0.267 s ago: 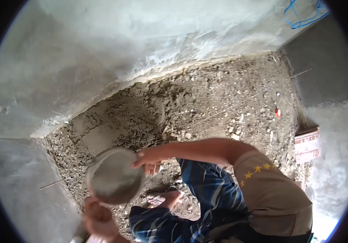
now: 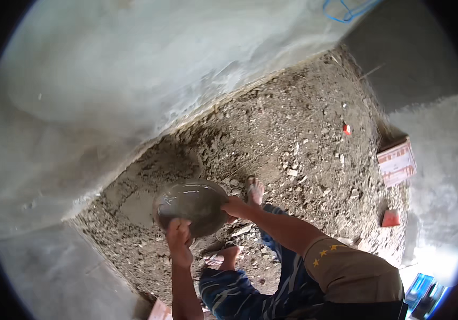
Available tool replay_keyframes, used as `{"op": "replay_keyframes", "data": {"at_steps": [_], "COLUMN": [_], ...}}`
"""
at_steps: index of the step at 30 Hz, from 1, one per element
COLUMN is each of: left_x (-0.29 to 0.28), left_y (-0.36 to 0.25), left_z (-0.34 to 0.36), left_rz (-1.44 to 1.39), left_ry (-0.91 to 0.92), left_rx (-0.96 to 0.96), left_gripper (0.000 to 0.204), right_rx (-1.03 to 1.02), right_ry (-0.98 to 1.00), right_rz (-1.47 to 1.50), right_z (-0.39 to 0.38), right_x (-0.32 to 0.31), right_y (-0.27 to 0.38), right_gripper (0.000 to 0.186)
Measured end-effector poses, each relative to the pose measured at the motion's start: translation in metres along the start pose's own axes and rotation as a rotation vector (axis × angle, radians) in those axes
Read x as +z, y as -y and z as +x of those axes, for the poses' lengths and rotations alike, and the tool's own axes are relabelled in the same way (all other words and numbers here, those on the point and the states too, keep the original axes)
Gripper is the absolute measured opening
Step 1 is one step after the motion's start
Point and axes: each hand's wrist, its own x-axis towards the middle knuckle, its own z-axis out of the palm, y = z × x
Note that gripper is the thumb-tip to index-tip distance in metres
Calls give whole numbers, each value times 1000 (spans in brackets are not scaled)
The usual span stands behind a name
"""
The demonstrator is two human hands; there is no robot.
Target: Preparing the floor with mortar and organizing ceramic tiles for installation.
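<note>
A round, shallow basin [image 2: 194, 213] with a dark, wet-looking, shiny surface hangs tilted over the ground between my hands. My left hand [image 2: 179, 234] is closed on its near left edge. On the right edge, the fingers of my right hand [image 2: 234, 208] are wrapped round the rim, partly hidden by it. Smooth grey wet mortar [image 2: 137, 207] lies on the ground just left of the basin, with a rougher dark spread [image 2: 173, 160] beyond it. Whether any mortar is left in the basin I cannot tell.
Grey plastered walls [image 2: 106, 80] bound the rubble-strewn ground [image 2: 271, 128]. A thin string [image 2: 245, 162] runs low across it. At the right are a printed carton [image 2: 398, 164] and a red object [image 2: 391, 218]. My sandalled feet [image 2: 255, 191] stand near the basin.
The basin has tilted and moved right; the grey mortar seen in it before no longer shows. My left hand has shifted up and right along with it. The view has turned somewhat.
</note>
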Motion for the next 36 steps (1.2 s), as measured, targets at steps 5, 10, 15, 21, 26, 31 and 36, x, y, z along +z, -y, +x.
{"op": "replay_keyframes", "data": {"at_steps": [5, 10, 15, 21, 26, 31, 36], "left_x": [98, 249, 407, 601, 758, 851, 864], "left_y": [3, 38, 75, 108, 110, 102, 98], "left_z": [93, 170, 240, 302, 317, 317, 307], "left_rz": [272, 390, 684, 861, 960, 1010, 946], "left_ry": [127, 346, 459, 717, 971, 999, 1012], "left_rx": [-130, -134, -172, -28, 101, 437, 536], "left_gripper": [27, 36, 42, 44, 40, 45, 42], "right_rx": [66, 211, 220, 233, 78, 12, -93], "right_ry": [-316, -523, -587, -840, -1115, -1069, -1103], "right_rz": [335, 679, 890, 1038, 1161, 1183, 1139], "right_z": [-9, -8, -34, -53, -84, -114, -113], "right_x": [-54, -157, -290, -449, -572, -668, -694], "right_y": [-29, -44, -40, -14, 13, 42, 24], "right_gripper": [35, 36, 39, 35, 32, 28, 45]}}
